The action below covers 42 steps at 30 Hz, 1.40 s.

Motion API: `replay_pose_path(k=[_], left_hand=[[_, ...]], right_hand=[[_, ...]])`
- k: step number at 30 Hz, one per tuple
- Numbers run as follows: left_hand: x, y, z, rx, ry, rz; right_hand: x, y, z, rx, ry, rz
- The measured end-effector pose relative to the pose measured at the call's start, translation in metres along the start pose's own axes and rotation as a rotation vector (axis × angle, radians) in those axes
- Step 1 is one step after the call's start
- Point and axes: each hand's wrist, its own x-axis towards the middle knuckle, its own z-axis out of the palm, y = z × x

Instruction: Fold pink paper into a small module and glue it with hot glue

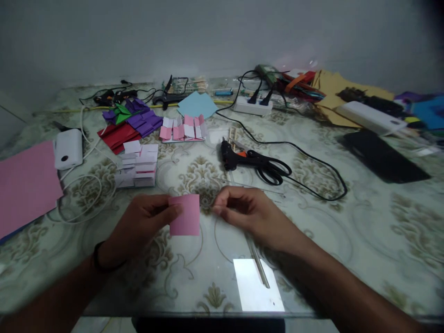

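Above the flower-patterned table, a pink paper square is clamped in the left grip, while the right grip is held together at the tips.

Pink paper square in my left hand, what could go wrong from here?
Your left hand pinches the pink square near one edge, so it might slip or crease. The glue gun lies just beyond your right hand; if hot, it could burn a finger. Its looped black cord could get snagged and drag it along.
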Motion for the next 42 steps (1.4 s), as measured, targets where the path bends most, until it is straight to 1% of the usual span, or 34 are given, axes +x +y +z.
replay_pose_path(k=[3, 4, 6, 9, 14, 18, 20, 21, 26, 31, 37, 42], left_hand=[[-0.001, -0.002, 0.004, 0.029, -0.071, 0.007], [-0.001, -0.003, 0.007, 0.067, -0.096, 0.022], [-0.003, -0.006, 0.014, 0.133, -0.110, 0.077], [-0.004, -0.009, 0.021, 0.132, -0.029, 0.212], [-0.005, -0.005, 0.024, 0.054, 0.011, 0.406], [-0.007, 0.002, 0.023, 0.112, 0.097, 0.631], [-0.009, 0.006, 0.022, 0.150, 0.117, 0.729], [-0.010, 0.007, 0.021, 0.165, 0.117, 0.757], [-0.013, 0.012, 0.021, 0.227, 0.127, 0.792], [-0.012, 0.015, 0.023, 0.274, 0.106, 0.842], [-0.015, 0.019, 0.024, 0.225, 0.120, 0.808], [-0.016, 0.019, 0.023, 0.227, 0.122, 0.801]], right_hand=[[-0.001, 0.002, 0.006, 0.012, 0.012, -0.071], [-0.002, 0.003, 0.009, -0.006, -0.001, -0.087], [-0.003, 0.006, 0.015, -0.084, 0.003, -0.136], [-0.006, 0.010, 0.020, -0.229, 0.024, -0.258], [-0.008, 0.012, 0.020, -0.345, 0.056, -0.522], [-0.010, 0.010, 0.023, -0.424, 0.079, -0.747], [-0.011, 0.008, 0.024, -0.477, 0.086, -0.828], [-0.012, 0.008, 0.024, -0.497, 0.084, -0.851], [-0.016, 0.006, 0.026, -0.511, 0.081, -0.883], [-0.016, 0.009, 0.028, -0.505, 0.055, -0.902], [-0.017, 0.011, 0.028, -0.468, 0.034, -0.909], [-0.018, 0.011, 0.028, -0.435, 0.056, -0.915]])
